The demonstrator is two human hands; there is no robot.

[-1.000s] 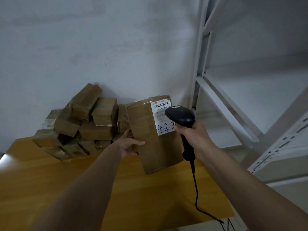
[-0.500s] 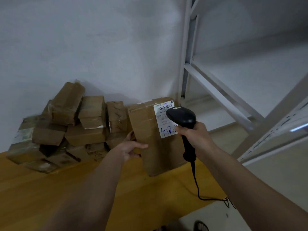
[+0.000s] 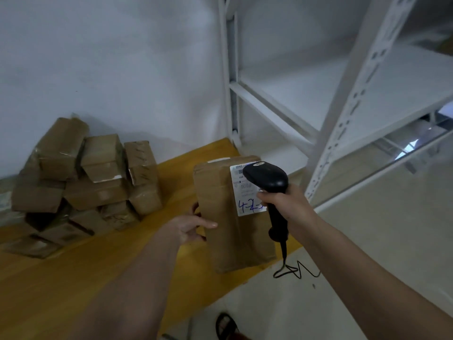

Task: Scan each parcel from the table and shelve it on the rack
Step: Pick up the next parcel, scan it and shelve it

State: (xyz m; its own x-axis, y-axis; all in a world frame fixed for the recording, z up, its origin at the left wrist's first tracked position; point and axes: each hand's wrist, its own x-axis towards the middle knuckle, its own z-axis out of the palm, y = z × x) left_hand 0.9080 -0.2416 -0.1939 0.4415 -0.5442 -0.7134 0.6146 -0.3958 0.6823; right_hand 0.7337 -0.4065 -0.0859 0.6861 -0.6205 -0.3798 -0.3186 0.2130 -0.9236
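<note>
Between my hands the parcel [image 3: 232, 217] stands upright over the table [image 3: 73, 278] edge: left hand [image 3: 191, 228] grips its side, right hand [image 3: 284, 204] clutches the scanner [image 3: 267, 179]; rack [image 3: 343, 106] lies right.

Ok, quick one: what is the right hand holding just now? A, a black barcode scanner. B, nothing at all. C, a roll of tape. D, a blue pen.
A: the right hand grips the handle of a black barcode scanner, whose head sits over the white label on the parcel held by the left hand.
</note>
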